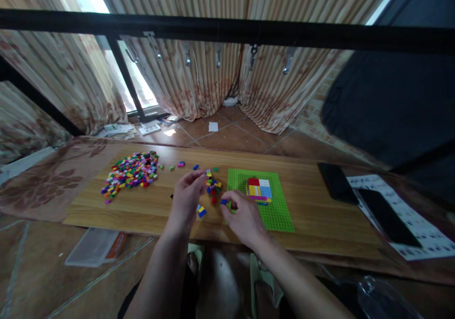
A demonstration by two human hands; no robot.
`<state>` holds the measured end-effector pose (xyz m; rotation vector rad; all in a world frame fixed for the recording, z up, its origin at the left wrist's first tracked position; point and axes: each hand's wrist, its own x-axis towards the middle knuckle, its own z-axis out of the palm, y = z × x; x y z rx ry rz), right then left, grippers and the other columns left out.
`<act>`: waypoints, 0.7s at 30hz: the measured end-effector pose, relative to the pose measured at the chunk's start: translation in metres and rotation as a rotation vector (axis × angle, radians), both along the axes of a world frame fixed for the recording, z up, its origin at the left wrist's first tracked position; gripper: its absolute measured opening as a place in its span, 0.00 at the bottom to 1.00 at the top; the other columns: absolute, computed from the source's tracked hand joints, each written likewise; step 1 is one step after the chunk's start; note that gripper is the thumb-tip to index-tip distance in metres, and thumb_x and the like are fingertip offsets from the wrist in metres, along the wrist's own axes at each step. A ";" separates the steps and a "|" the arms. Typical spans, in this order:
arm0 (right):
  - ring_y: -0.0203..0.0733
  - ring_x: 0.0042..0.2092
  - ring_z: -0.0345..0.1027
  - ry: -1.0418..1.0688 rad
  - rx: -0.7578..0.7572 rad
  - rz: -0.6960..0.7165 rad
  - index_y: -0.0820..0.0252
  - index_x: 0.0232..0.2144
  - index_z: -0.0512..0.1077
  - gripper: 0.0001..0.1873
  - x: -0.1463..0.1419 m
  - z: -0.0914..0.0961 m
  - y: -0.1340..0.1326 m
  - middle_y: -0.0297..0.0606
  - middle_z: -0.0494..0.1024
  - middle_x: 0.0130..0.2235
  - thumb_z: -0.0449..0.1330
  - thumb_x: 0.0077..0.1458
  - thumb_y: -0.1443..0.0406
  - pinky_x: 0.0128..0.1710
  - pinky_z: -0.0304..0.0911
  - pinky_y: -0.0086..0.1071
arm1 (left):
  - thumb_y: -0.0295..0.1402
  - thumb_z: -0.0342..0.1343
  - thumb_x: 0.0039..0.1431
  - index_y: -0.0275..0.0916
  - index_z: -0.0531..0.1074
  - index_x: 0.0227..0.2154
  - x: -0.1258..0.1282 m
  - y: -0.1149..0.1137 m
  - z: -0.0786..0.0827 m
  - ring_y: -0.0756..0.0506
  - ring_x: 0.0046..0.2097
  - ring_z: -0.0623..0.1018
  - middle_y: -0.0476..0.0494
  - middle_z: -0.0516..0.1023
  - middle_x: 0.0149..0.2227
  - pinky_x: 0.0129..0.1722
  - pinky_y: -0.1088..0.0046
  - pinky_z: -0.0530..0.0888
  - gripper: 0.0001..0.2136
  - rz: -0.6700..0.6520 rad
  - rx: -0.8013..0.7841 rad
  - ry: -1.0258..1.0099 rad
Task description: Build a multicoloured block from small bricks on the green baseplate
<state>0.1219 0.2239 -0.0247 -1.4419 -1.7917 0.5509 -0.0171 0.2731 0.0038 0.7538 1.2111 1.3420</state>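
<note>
My right hand (246, 215) is closed in a pinch on a small blue toy brick (223, 201), over the left edge of a green baseplate (280, 214). My left hand (186, 193) is also pinched, with its fingertips beside a pink and yellow brick (208, 173); what they hold, if anything, is hidden. Between the hands lies a small cluster of mixed bricks (213, 185), with a red brick (213, 200) near it. Below the left fingers sits a blue, yellow and white brick piece (201, 211). A block of joined coloured bricks (260, 190) stands on the baseplate.
A large heap of loose bricks (133, 172) covers the left of the wooden board (320, 224). A black phone-like slab (337, 182) and a printed sheet (426, 224) with another dark slab lie right. A plastic box (93, 248) rests on the floor.
</note>
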 end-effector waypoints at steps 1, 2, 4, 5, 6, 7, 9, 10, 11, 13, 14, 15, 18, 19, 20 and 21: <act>0.37 0.32 0.67 0.017 -0.021 -0.012 0.56 0.31 0.71 0.06 0.008 0.001 -0.005 0.32 0.75 0.31 0.57 0.51 0.71 0.35 0.61 0.31 | 0.34 0.65 0.40 0.34 0.76 0.31 0.005 0.000 -0.004 0.55 0.24 0.69 0.50 0.75 0.26 0.27 0.79 0.65 0.13 -0.035 0.016 0.055; 0.37 0.30 0.67 0.037 -0.051 -0.028 0.56 0.31 0.71 0.05 0.017 0.003 -0.010 0.31 0.74 0.29 0.57 0.51 0.70 0.33 0.61 0.30 | 0.34 0.64 0.42 0.34 0.76 0.31 0.011 -0.001 -0.008 0.54 0.25 0.70 0.49 0.75 0.26 0.27 0.79 0.65 0.12 -0.070 0.038 0.118; 0.37 0.29 0.68 0.105 -0.098 -0.080 0.56 0.30 0.71 0.03 0.039 0.004 -0.020 0.31 0.75 0.28 0.57 0.52 0.67 0.33 0.62 0.30 | 0.33 0.61 0.46 0.34 0.76 0.32 0.024 -0.002 -0.017 0.52 0.27 0.71 0.48 0.76 0.28 0.29 0.77 0.67 0.10 -0.145 0.092 0.263; 0.38 0.31 0.70 0.142 -0.127 -0.101 0.55 0.30 0.71 0.03 0.052 0.005 -0.023 0.31 0.76 0.30 0.57 0.52 0.64 0.34 0.63 0.31 | 0.33 0.59 0.48 0.34 0.76 0.34 0.030 -0.004 -0.022 0.51 0.29 0.73 0.46 0.76 0.30 0.31 0.75 0.68 0.10 -0.190 0.118 0.334; 0.39 0.34 0.72 0.186 -0.147 -0.130 0.55 0.31 0.71 0.04 0.065 0.005 -0.026 0.33 0.78 0.32 0.58 0.52 0.62 0.36 0.64 0.32 | 0.33 0.58 0.49 0.34 0.75 0.36 0.037 -0.005 -0.026 0.50 0.31 0.74 0.45 0.77 0.32 0.32 0.74 0.70 0.11 -0.233 0.143 0.403; 0.40 0.36 0.73 0.217 -0.162 -0.170 0.55 0.31 0.71 0.05 0.079 0.004 -0.029 0.33 0.79 0.33 0.59 0.52 0.60 0.38 0.64 0.33 | 0.33 0.57 0.50 0.35 0.75 0.40 0.043 -0.007 -0.029 0.48 0.33 0.75 0.43 0.77 0.36 0.34 0.72 0.71 0.13 -0.268 0.170 0.470; 0.42 0.37 0.74 0.218 -0.206 -0.253 0.55 0.32 0.72 0.08 0.104 0.002 -0.030 0.35 0.79 0.33 0.59 0.52 0.58 0.38 0.65 0.34 | 0.32 0.57 0.51 0.36 0.72 0.47 0.054 -0.009 -0.034 0.45 0.40 0.76 0.40 0.75 0.43 0.38 0.68 0.72 0.18 -0.324 0.258 0.610; 0.43 0.36 0.74 0.214 -0.219 -0.273 0.55 0.32 0.71 0.09 0.115 0.000 -0.030 0.35 0.80 0.33 0.59 0.52 0.57 0.38 0.65 0.35 | 0.31 0.57 0.51 0.37 0.70 0.49 0.058 -0.010 -0.035 0.44 0.44 0.75 0.39 0.74 0.46 0.42 0.65 0.73 0.20 -0.345 0.325 0.676; 0.43 0.35 0.74 0.218 -0.236 -0.288 0.55 0.33 0.71 0.09 0.123 -0.002 -0.029 0.36 0.80 0.33 0.58 0.53 0.57 0.37 0.65 0.35 | 0.30 0.58 0.51 0.38 0.68 0.51 0.063 -0.011 -0.036 0.42 0.48 0.74 0.38 0.72 0.49 0.47 0.62 0.72 0.22 -0.365 0.400 0.736; 0.43 0.33 0.75 0.232 -0.262 -0.293 0.55 0.34 0.70 0.10 0.132 -0.005 -0.027 0.36 0.80 0.33 0.57 0.54 0.57 0.35 0.66 0.35 | 0.30 0.59 0.50 0.38 0.65 0.54 0.072 -0.010 -0.036 0.40 0.56 0.69 0.36 0.68 0.55 0.56 0.58 0.67 0.25 -0.405 0.530 0.821; 0.43 0.32 0.75 0.241 -0.267 -0.282 0.55 0.35 0.69 0.10 0.133 -0.006 -0.026 0.36 0.80 0.33 0.56 0.54 0.57 0.35 0.66 0.35 | 0.31 0.59 0.50 0.38 0.64 0.55 0.076 -0.009 -0.035 0.39 0.59 0.67 0.35 0.66 0.57 0.59 0.56 0.64 0.27 -0.423 0.572 0.848; 0.42 0.32 0.75 0.245 -0.265 -0.265 0.55 0.35 0.68 0.09 0.133 -0.007 -0.025 0.36 0.80 0.34 0.55 0.55 0.57 0.34 0.66 0.34 | 0.32 0.60 0.50 0.37 0.63 0.56 0.079 -0.008 -0.035 0.38 0.61 0.64 0.34 0.64 0.58 0.60 0.55 0.62 0.28 -0.442 0.596 0.875; 0.42 0.34 0.75 0.196 -0.219 -0.197 0.54 0.37 0.67 0.08 0.128 -0.009 -0.023 0.35 0.80 0.35 0.53 0.57 0.58 0.35 0.66 0.34 | 0.33 0.62 0.47 0.36 0.60 0.58 0.088 -0.004 -0.031 0.36 0.64 0.59 0.32 0.60 0.61 0.62 0.53 0.59 0.33 -0.513 0.601 0.958; 0.42 0.35 0.75 0.159 -0.202 -0.182 0.54 0.37 0.68 0.08 0.127 -0.010 -0.022 0.35 0.80 0.35 0.52 0.58 0.59 0.36 0.65 0.34 | 0.33 0.63 0.46 0.36 0.59 0.58 0.089 -0.003 -0.030 0.36 0.65 0.58 0.32 0.59 0.61 0.63 0.52 0.58 0.35 -0.538 0.594 0.982; 0.43 0.35 0.75 0.116 -0.187 -0.174 0.54 0.37 0.69 0.08 0.126 -0.010 -0.022 0.35 0.80 0.35 0.52 0.58 0.60 0.37 0.65 0.35 | 0.33 0.63 0.45 0.36 0.58 0.59 0.091 -0.003 -0.029 0.36 0.65 0.57 0.31 0.59 0.62 0.63 0.52 0.58 0.36 -0.561 0.585 1.001; 0.43 0.36 0.74 0.077 -0.173 -0.170 0.54 0.36 0.70 0.08 0.125 -0.011 -0.021 0.34 0.80 0.35 0.52 0.58 0.60 0.38 0.64 0.35 | 0.33 0.64 0.44 0.36 0.58 0.59 0.092 -0.002 -0.029 0.35 0.65 0.58 0.32 0.58 0.62 0.63 0.51 0.58 0.37 -0.579 0.576 1.015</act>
